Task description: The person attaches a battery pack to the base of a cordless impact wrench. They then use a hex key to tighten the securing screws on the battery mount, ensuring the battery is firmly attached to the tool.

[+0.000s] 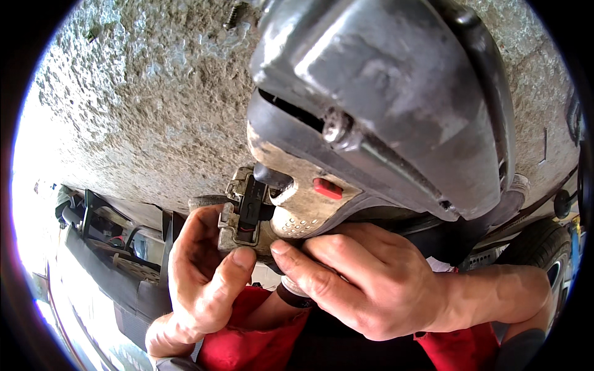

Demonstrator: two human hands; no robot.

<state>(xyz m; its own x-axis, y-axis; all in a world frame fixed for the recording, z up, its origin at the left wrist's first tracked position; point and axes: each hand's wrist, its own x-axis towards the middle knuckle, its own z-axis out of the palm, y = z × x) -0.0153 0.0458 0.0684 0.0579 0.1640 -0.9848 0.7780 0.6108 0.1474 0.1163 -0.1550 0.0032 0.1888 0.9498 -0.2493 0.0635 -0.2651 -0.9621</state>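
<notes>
A large tool-like machine lies before me, with a scuffed grey housing and a beige handle bearing a red button. At the handle's left end, a bracket-like metal clamp frames a black rectangular part. My left hand is closed on the lower end of this clamp, its thumb in front and its fingers curled behind. Against the underside of the handle press the bent fingers of my right hand, the index fingertip close to my left thumb. What lies beneath those fingers is hidden.
Rough stone-like ground surrounds the machine, with a screw at the top and a thin metal rod at right. A tyre stands lower right. Dark equipment is at left; red cloth shows below my hands.
</notes>
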